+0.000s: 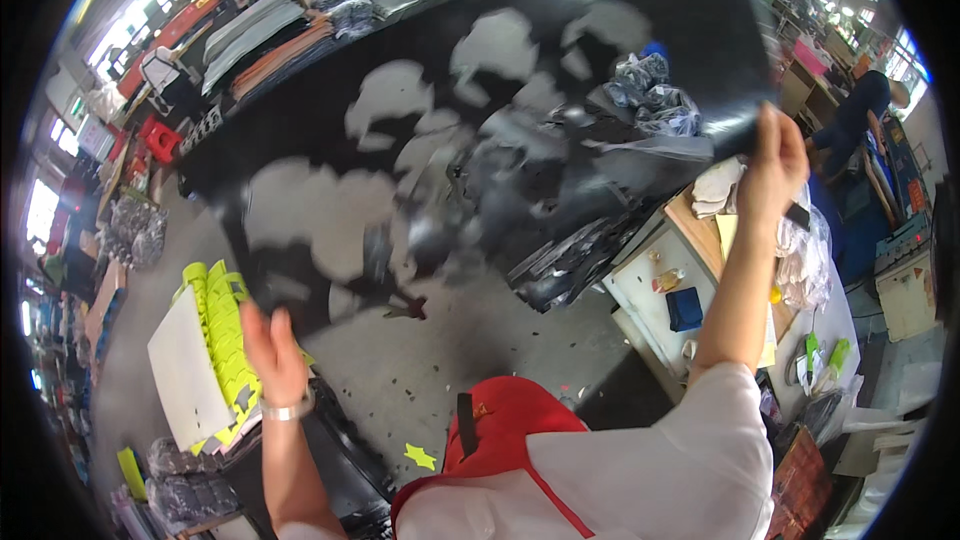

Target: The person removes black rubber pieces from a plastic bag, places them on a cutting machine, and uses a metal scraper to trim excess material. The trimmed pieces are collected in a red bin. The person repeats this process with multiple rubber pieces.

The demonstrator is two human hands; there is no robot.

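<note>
sheet (550, 10) slants lengthwise from lower left to upper right

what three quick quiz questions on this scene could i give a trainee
1. True or false: the black sheet has several openings in it.
2. Which colour is the star-like scrap on the floor: a) red, b) yellow-green, c) blue?
3. Which hand is nearer the stack of yellow-green pieces?

Key: 1. True. 2. b. 3. The left hand.
</note>
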